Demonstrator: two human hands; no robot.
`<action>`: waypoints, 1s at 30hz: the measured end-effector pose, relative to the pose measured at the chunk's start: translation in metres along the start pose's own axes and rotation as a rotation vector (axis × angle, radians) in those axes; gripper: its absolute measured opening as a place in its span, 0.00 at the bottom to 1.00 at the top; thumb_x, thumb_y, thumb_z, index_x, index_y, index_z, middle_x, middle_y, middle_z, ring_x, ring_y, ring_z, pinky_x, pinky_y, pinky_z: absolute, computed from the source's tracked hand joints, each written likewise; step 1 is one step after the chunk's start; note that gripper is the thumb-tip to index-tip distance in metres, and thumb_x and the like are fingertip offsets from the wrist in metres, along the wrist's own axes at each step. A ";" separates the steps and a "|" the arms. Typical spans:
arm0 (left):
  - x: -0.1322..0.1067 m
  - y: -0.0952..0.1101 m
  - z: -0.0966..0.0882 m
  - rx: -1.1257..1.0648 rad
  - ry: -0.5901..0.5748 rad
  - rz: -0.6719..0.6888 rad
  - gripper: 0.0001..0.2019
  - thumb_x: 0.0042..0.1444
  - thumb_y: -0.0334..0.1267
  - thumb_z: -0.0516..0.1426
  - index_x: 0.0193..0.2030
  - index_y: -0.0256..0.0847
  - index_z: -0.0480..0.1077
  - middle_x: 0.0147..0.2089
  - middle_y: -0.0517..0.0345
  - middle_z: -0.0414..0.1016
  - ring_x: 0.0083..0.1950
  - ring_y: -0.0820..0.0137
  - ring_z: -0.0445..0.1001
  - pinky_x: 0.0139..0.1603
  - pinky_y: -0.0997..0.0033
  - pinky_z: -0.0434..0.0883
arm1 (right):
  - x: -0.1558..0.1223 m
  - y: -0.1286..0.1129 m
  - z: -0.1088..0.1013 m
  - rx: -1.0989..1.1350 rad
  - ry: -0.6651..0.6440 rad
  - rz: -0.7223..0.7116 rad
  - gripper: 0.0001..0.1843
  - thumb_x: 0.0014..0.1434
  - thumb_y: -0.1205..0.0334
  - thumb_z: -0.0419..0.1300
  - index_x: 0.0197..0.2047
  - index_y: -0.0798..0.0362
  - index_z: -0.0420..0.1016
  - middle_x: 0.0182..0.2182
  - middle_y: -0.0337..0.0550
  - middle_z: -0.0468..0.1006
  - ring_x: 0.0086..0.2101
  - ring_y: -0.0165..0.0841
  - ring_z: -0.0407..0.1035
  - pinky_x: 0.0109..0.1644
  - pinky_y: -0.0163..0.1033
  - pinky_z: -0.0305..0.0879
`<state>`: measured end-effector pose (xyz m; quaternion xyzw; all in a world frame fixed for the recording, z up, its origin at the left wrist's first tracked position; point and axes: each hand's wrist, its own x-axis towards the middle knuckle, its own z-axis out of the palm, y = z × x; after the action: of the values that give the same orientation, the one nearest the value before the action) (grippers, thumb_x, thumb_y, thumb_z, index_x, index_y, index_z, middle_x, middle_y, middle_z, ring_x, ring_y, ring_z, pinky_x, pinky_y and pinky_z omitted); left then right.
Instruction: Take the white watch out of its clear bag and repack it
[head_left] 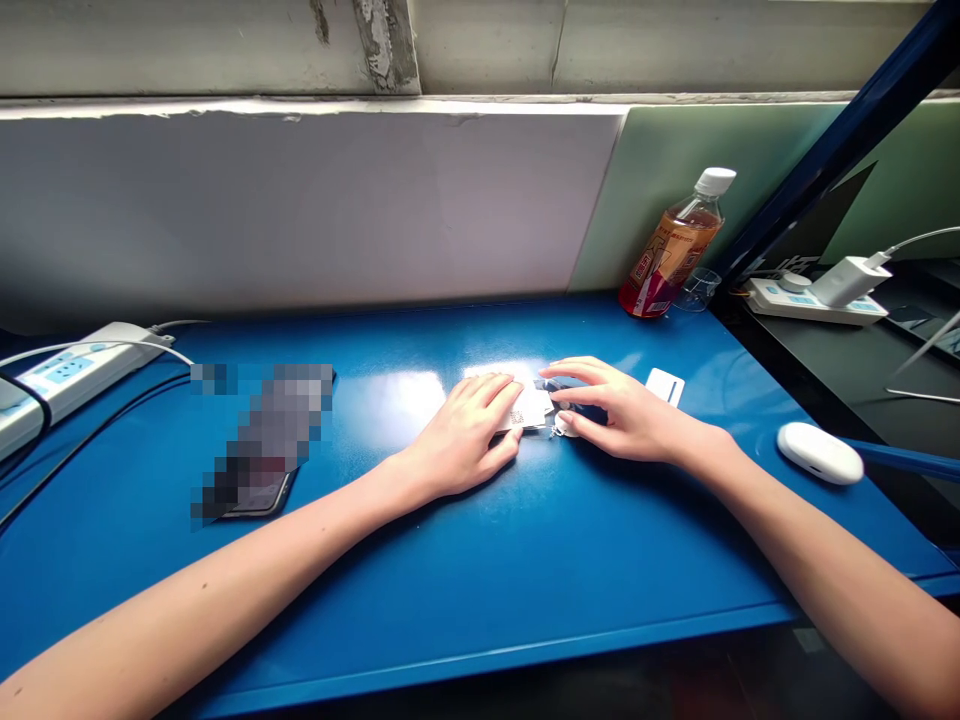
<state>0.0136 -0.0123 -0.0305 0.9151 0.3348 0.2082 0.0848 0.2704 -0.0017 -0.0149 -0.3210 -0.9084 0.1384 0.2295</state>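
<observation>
Your left hand (466,432) lies palm-down and flat on a small white packet (529,405) printed with a code, fingers together and extended, pinning it against the blue tabletop (480,580) so it cannot slide; your right hand (619,415) comes in from the opposite side, fingers curved, thumb and fingertips closing at the packet's right edge on a small dark piece (564,408) with something pale under it; whether that is a firm pinch or just contact cannot be told, the fingers hide it; the packet sits mid-tabletop, between the two hands, touching both; both forearms run in low and nearly parallel to the surface, wrists close to the tabletop, which reads as steadying for fine work; a small white card (665,386) lies just beyond the right hand, apart from it; a white oval case (820,453) rests near the right edge; a tea bottle (675,248) leans at the back wall; a phone (259,480) lies left, well apart; a power strip (67,375) sits far left.
</observation>
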 end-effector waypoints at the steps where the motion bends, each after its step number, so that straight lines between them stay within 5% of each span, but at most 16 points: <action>1: 0.000 0.000 0.000 -0.006 0.002 0.002 0.23 0.65 0.38 0.51 0.64 0.31 0.62 0.65 0.36 0.67 0.66 0.53 0.65 0.67 0.49 0.63 | 0.000 -0.003 0.002 0.023 -0.002 0.015 0.13 0.63 0.66 0.58 0.48 0.53 0.81 0.60 0.55 0.73 0.60 0.48 0.65 0.62 0.57 0.66; 9: 0.001 0.003 -0.002 0.110 -0.112 -0.002 0.25 0.69 0.42 0.45 0.68 0.28 0.59 0.68 0.33 0.63 0.70 0.49 0.61 0.68 0.43 0.58 | 0.000 -0.002 0.007 0.112 -0.024 0.088 0.15 0.64 0.67 0.55 0.49 0.53 0.81 0.64 0.55 0.69 0.65 0.48 0.60 0.66 0.60 0.60; 16: 0.000 0.004 -0.004 0.195 -0.213 -0.017 0.30 0.70 0.46 0.45 0.71 0.27 0.53 0.73 0.34 0.54 0.74 0.48 0.53 0.72 0.45 0.51 | 0.000 0.012 0.000 -0.114 0.214 0.106 0.10 0.59 0.69 0.58 0.38 0.51 0.81 0.47 0.51 0.81 0.54 0.49 0.71 0.59 0.60 0.68; 19: -0.001 0.005 -0.004 0.191 -0.220 -0.022 0.30 0.70 0.46 0.46 0.71 0.26 0.53 0.73 0.34 0.54 0.74 0.48 0.52 0.72 0.45 0.50 | 0.001 0.008 0.000 -0.082 0.165 0.094 0.10 0.56 0.71 0.58 0.36 0.51 0.81 0.42 0.48 0.83 0.52 0.48 0.72 0.56 0.56 0.71; 24: -0.001 0.005 -0.002 0.197 -0.226 -0.024 0.31 0.70 0.47 0.46 0.72 0.26 0.52 0.73 0.34 0.53 0.74 0.48 0.51 0.72 0.45 0.50 | 0.003 -0.007 0.003 0.004 0.105 0.078 0.14 0.63 0.66 0.56 0.50 0.56 0.78 0.48 0.53 0.82 0.51 0.44 0.74 0.55 0.51 0.73; 30: 0.000 0.006 -0.002 0.214 -0.226 -0.021 0.31 0.69 0.46 0.46 0.71 0.24 0.53 0.73 0.32 0.54 0.74 0.47 0.53 0.72 0.45 0.51 | 0.005 -0.015 0.007 -0.087 0.027 -0.025 0.14 0.66 0.59 0.56 0.51 0.55 0.77 0.50 0.54 0.81 0.53 0.46 0.73 0.56 0.51 0.73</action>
<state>0.0155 -0.0167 -0.0270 0.9330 0.3528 0.0664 0.0260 0.2557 -0.0108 -0.0130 -0.3211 -0.9142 0.0915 0.2295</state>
